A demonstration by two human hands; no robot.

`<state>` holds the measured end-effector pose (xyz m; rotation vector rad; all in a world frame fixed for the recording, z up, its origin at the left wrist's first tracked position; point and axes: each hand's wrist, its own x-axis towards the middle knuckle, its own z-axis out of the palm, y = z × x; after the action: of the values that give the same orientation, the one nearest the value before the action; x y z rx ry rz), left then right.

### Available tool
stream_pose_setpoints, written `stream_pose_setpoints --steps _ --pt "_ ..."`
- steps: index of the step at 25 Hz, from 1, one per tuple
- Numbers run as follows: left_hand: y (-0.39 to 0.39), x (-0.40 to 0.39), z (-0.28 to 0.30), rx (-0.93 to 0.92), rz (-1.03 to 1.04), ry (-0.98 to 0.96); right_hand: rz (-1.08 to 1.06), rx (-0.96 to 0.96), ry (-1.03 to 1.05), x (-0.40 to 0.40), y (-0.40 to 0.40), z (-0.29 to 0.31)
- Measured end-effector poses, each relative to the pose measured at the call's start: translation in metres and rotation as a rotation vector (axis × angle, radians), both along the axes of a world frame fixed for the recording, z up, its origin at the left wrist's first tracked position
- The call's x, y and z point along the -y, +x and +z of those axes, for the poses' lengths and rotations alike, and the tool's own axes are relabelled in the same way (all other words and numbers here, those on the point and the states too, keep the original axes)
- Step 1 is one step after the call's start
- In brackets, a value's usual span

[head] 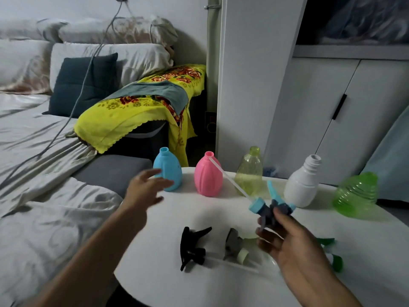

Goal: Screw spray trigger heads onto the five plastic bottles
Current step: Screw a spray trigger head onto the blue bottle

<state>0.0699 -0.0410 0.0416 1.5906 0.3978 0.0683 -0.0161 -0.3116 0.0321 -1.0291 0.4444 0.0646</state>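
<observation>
The left hand [145, 191] reaches forward over the white counter [168, 282], its fingers [155, 172] spread wide, holding nothing, just in front of the blue bottle [168, 171]. The right hand [294, 242] is raised palm-up, its fingers pinching a blue spray trigger head [273, 206] whose dip tube [230, 179] slants up toward the pink bottle [208, 176]. Beyond stand a yellow-green bottle [250, 172], a white bottle [303, 185] and a green ribbed bottle [356, 194]. A black trigger head [192, 248] and a grey trigger head [232, 243] lie on the counter.
</observation>
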Motion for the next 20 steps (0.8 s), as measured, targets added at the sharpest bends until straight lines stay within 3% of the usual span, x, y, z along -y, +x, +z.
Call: stream_pose_setpoints --steps 2,6,11,16,18,20 --pt "0.033 -0.013 -0.015 0.07 0.205 0.193 -0.037 -0.028 -0.046 0.011 0.002 -0.002" --pt "0.07 -0.01 -0.067 0.092 0.181 0.446 -0.055 -0.005 -0.143 0.022 -0.003 -0.001" --pt "0.102 -0.017 -0.085 0.124 0.079 0.202 -0.096 0.134 -0.359 0.033 -0.009 -0.003" --pt "0.081 -0.026 -0.069 0.162 0.087 0.299 -0.108 0.17 -0.435 0.043 -0.014 -0.006" --pt "0.062 -0.029 -0.043 0.26 0.084 0.446 -0.104 0.209 -0.44 0.047 -0.017 -0.002" --pt "0.035 -0.029 -0.012 0.371 0.042 0.711 -0.135 0.283 -0.44 0.054 -0.02 0.004"
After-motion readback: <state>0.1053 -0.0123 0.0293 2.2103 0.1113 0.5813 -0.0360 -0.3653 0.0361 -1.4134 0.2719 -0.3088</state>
